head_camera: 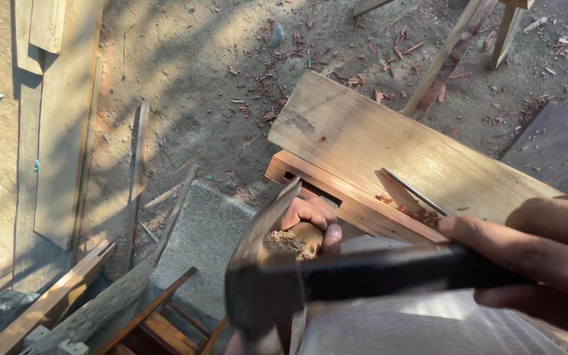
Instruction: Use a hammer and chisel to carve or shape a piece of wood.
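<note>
My right hand (547, 253) grips the dark handle of a claw hammer (363, 271), held close to the camera. Its head (264, 289) hangs low in the middle, with the claw pointing up. Behind the head, my left hand (313, 220) curls around a rounded wooden piece (307, 235) topped with sawdust. This sits at the near end of a wooden hand plane (346, 200). A wooden wedge (396, 189) and a thin metal blade (419, 194) stick up from the plane's slot, with reddish shavings around them. The plane lies beside a wide pale plank (376, 141).
Long planks (60, 131) lie on the dirt at the left. A grey concrete slab (208, 230) and wooden scraps (87, 296) sit at the lower left. Trestle legs (445, 59) stand at the upper right beside a dark board (557, 144). Wood chips litter the ground.
</note>
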